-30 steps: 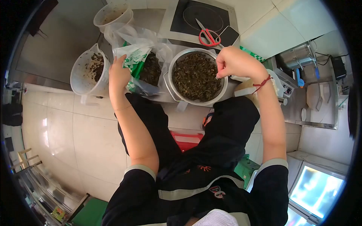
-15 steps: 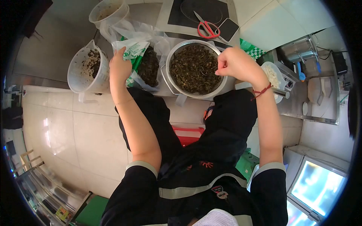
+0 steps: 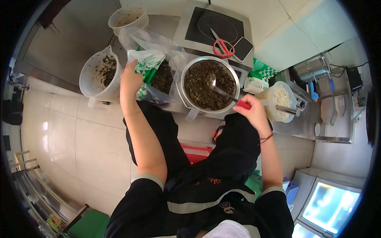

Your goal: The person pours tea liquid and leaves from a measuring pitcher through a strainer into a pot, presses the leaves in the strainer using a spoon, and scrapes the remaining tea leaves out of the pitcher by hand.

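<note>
My right hand (image 3: 254,113) is closed round the red handle of a metal spoon (image 3: 222,92). The spoon's bowl rests among dark, dried leaf-like bits in a round pot (image 3: 183,81). My left hand (image 3: 131,78) is closed at the edge of a green-and-white printed bag (image 3: 151,65), its fingertips partly hidden. That bag lies within a clear plastic bag (image 3: 180,59), with more dark leafy bits (image 3: 162,79) showing beside it. Left of this hand stands a translucent measuring jug (image 3: 88,81) with dark bits stuck to its inner wall.
Behind the pot, red-handled scissors (image 3: 224,48) and a phone (image 3: 243,49) lie on an induction cooker (image 3: 194,41). A tub of pale shreds (image 3: 281,95) with a metal-handled tool and another green-and-white bag (image 3: 258,81) stand to the right. A second plastic container (image 3: 126,20) is at back left.
My right hand has moved from above the pot's right side down towards its lower right rim, and the red-handled spoon now shows clearly. My left hand still holds the bag. The view has shifted slightly.
</note>
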The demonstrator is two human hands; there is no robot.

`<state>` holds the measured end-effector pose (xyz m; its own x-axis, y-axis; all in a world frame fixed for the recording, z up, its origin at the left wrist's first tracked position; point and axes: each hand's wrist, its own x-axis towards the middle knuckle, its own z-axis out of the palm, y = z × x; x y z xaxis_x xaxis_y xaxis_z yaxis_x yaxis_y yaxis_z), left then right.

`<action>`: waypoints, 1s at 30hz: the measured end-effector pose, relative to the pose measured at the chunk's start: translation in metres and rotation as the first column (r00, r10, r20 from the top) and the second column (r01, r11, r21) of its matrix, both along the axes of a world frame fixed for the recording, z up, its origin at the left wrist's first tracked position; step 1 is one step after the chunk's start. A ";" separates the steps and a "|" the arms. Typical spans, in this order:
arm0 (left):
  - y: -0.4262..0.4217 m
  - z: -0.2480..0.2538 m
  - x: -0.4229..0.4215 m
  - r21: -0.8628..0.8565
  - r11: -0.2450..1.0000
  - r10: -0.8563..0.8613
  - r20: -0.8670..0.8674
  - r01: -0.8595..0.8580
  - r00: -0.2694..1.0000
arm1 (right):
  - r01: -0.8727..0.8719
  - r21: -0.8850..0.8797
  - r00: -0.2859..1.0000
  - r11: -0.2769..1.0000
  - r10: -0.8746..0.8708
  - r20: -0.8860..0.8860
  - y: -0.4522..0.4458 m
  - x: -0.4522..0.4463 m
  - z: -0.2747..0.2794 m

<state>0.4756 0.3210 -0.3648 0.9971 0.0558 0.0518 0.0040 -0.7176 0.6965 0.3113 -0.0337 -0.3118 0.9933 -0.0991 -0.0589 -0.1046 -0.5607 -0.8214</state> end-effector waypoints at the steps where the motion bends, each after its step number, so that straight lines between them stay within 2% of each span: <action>1: 0.001 0.001 -0.001 -0.017 1.000 -0.013 0.003 0.013 1.000 | -0.046 -0.295 0.997 0.954 0.064 0.051 0.001 -0.005 -0.003; 2: 0.001 0.001 -0.002 -0.034 0.999 -0.027 0.004 0.027 1.000 | 0.010 -0.423 0.994 0.906 0.037 0.104 0.007 -0.009 -0.005; 3: 0.002 0.001 -0.002 -0.035 0.999 -0.022 0.003 0.023 1.000 | 0.045 -0.529 0.965 0.847 0.100 0.242 0.008 -0.012 -0.007; 6: 0.004 0.001 -0.004 -0.046 0.999 -0.018 0.008 0.018 1.000 | 0.079 -0.588 0.972 0.805 0.069 0.224 0.013 -0.016 -0.004; 8: 0.005 -0.001 -0.004 -0.083 0.997 0.003 0.019 -0.002 1.000 | -0.017 -0.224 0.997 0.975 0.001 -0.072 0.014 -0.017 -0.004; 9: 0.005 -0.002 -0.004 -0.082 0.997 0.003 0.018 -0.002 1.000 | -0.017 -0.223 0.997 0.975 0.001 -0.073 0.012 -0.017 -0.005; 11: 0.007 -0.004 -0.003 -0.092 0.996 0.005 0.008 -0.004 1.000 | -0.078 -0.076 0.979 0.994 0.063 -0.192 0.005 -0.014 -0.010; 13: 0.006 0.000 -0.004 -0.105 0.994 0.005 0.000 -0.005 1.000 | -0.090 -0.048 0.987 0.995 0.083 -0.140 0.005 -0.013 -0.009; 15: 0.005 0.001 -0.005 -0.120 0.993 -0.001 -0.008 0.001 1.000 | 0.017 0.092 0.939 0.996 0.015 -0.343 0.000 -0.012 -0.010; 16: 0.005 0.000 -0.003 -0.066 0.998 -0.007 -0.002 0.007 1.000 | 0.020 0.092 0.939 0.996 0.013 -0.343 0.000 -0.011 -0.013; 18: 0.005 -0.002 -0.001 -0.014 1.000 -0.014 0.003 0.014 1.000 | 0.073 0.000 0.994 0.997 -0.073 -0.083 0.003 -0.008 -0.021; 19: 0.005 -0.004 -0.001 0.003 1.000 -0.011 0.004 0.011 1.000 | 0.073 -0.002 0.994 0.997 -0.073 -0.083 0.004 -0.008 -0.023; 21: 0.004 -0.004 -0.001 0.019 1.000 -0.007 0.005 0.007 1.000 | 0.094 -0.337 0.996 0.937 -0.085 0.041 0.007 -0.008 -0.023; 25: 0.002 -0.003 -0.002 0.000 0.999 0.039 -0.008 -0.039 0.999 | 0.116 -0.255 0.993 0.960 -0.105 0.056 0.023 -0.017 -0.011; 28: -0.002 0.001 -0.004 -0.070 0.996 0.054 -0.040 -0.057 0.998 | 0.131 -0.380 0.977 0.916 -0.055 0.204 0.025 -0.021 -0.010; 30: -0.008 0.007 -0.006 -0.121 0.990 0.066 -0.073 -0.075 0.995 | 0.163 -0.369 0.966 0.915 -0.072 0.250 0.030 -0.022 -0.012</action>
